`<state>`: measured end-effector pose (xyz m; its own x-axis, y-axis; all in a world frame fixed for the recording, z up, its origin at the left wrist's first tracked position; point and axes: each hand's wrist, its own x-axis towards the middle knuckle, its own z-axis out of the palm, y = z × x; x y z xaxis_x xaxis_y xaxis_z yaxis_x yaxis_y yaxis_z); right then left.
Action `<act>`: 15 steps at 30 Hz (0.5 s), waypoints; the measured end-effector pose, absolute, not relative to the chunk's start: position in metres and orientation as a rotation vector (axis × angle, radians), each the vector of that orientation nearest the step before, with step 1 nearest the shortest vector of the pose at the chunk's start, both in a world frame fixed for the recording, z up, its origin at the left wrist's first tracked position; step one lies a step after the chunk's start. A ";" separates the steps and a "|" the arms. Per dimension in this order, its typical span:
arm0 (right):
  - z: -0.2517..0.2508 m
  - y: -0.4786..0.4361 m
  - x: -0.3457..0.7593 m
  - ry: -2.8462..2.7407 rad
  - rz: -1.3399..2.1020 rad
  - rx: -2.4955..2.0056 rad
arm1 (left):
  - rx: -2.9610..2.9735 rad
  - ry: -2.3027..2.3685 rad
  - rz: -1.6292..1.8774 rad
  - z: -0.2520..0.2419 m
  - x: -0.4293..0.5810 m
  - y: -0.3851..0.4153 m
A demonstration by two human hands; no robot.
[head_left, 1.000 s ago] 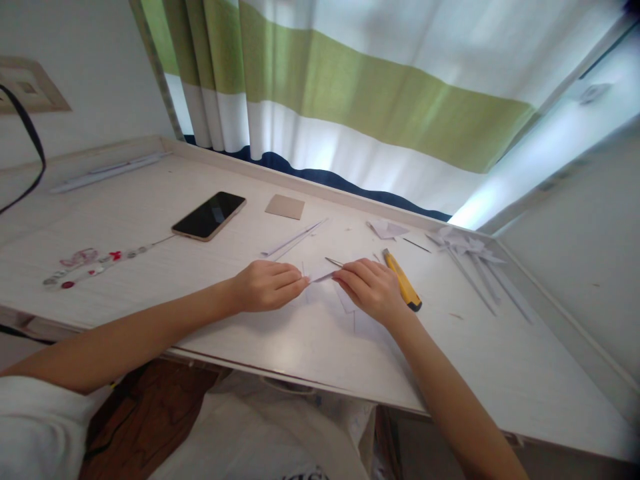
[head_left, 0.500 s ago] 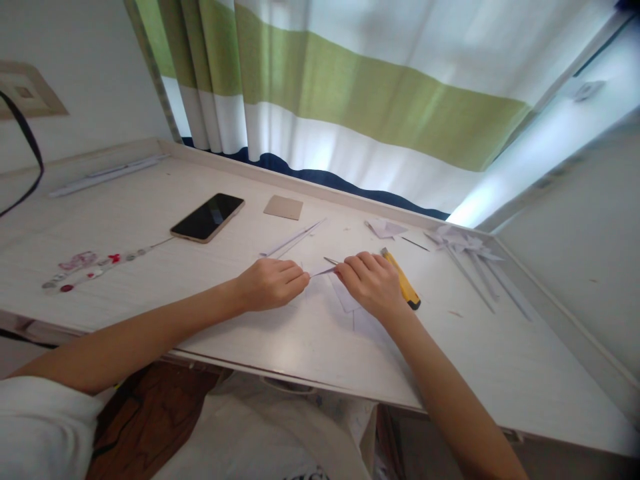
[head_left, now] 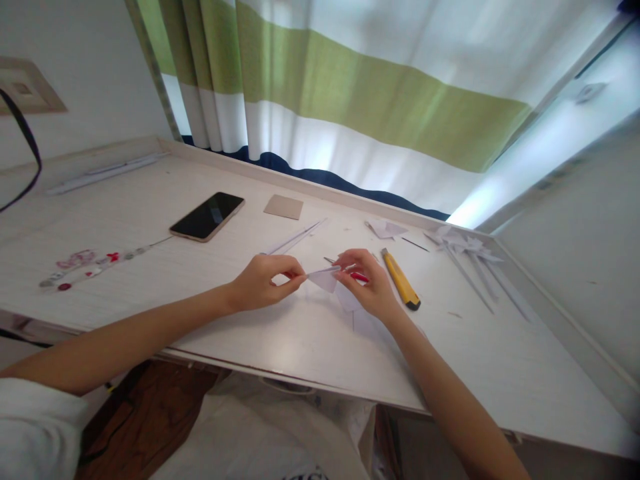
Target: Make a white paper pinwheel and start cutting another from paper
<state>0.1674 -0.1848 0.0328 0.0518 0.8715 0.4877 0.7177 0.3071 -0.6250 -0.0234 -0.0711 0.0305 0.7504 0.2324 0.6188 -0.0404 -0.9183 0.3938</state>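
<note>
Between my two hands is a small folded piece of white paper [head_left: 324, 279], held just above the table. My left hand [head_left: 267, 280] pinches its left corner between thumb and fingers. At the other end, my right hand [head_left: 367, 280] grips the paper with thumb and fingertips. Under and behind the right hand lies a red-handled tool [head_left: 359, 277], its thin metal tip showing to the left; the hand hides much of it. More white paper [head_left: 349, 299] lies flat beneath the right hand. A yellow box cutter [head_left: 401, 280] rests to the right of that hand.
On the white table [head_left: 240, 347] lie a phone [head_left: 207, 217], a beige card [head_left: 283, 207], a beaded string [head_left: 95, 267] and a thin folded paper strip [head_left: 295, 237]. Folded paper [head_left: 386, 229] and paper pinwheel-like shapes on sticks [head_left: 465, 247] lie at the back right, before a curtain [head_left: 350, 80].
The paper has turned so that a triangular face hangs below its folded edge. My right fingers have lifted and opened somewhat, uncovering the red handle. Both hands still hold the paper.
</note>
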 end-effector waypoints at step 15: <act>0.016 -0.175 0.165 -1.136 0.710 -1.402 | 2.252 0.309 0.804 0.027 -0.021 -0.072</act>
